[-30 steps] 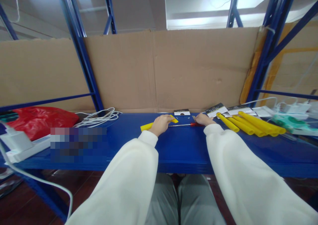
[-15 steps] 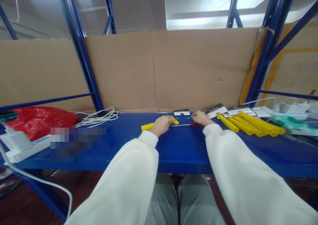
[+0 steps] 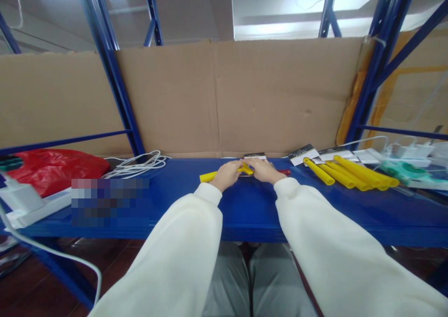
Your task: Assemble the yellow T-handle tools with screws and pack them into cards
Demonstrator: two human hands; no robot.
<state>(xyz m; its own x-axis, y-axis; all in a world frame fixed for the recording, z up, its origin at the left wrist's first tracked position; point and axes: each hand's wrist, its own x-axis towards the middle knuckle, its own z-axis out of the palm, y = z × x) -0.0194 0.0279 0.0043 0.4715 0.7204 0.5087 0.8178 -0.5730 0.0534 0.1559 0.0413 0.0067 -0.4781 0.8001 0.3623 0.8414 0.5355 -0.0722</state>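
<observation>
My left hand is closed around a yellow tube lying across the blue table. One tube end sticks out to the left of the hand, the other end to its right. At that right end is my right hand, its fingers bent over and close to my left fingertips. Whatever those right fingers hold is too small or hidden to make out. A screwdriver's red handle shows just right of my right hand, which covers most of its shaft. Behind the hands lies a black and white card, partly covered.
Several yellow tubes lie at the right, beside black and white cards. Farther right is a green and white item. On the left are a white cable, a red bag and a power strip. Cardboard stands behind.
My right hand has moved left, from above the screwdriver handle to the right end of the yellow tube. My left hand keeps its grip on the tube in nearly the same place.
</observation>
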